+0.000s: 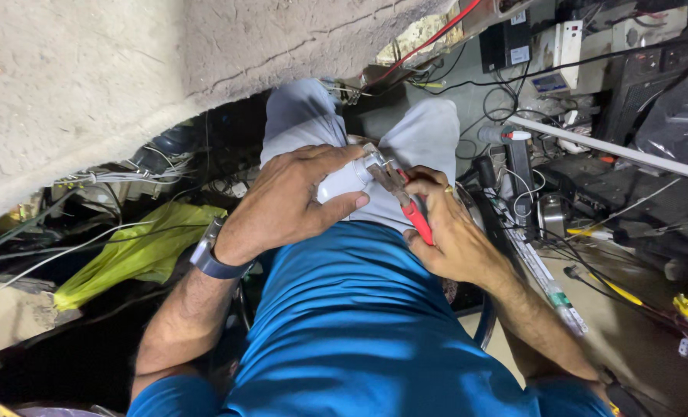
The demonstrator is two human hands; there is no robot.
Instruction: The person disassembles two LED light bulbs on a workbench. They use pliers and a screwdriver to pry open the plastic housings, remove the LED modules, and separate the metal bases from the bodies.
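Observation:
My left hand (294, 202) wraps around a white bulb-shaped part (344, 182) held over my lap. My right hand (452, 232) grips red-handled pliers (405, 197), whose metal jaws bite on the metal end of the white part near its top. Both hands sit close together above my grey trousers (429, 135) and blue shirt (351, 316). A dark watch (214, 259) is on my left wrist, a ring on a right finger.
A rough concrete slab (89, 77) fills the upper left. Tangled wires and a yellow-green bag (139, 247) lie at left. At right are a white tube (614, 147), power strips, black boxes, cables and small tools on a cluttered surface.

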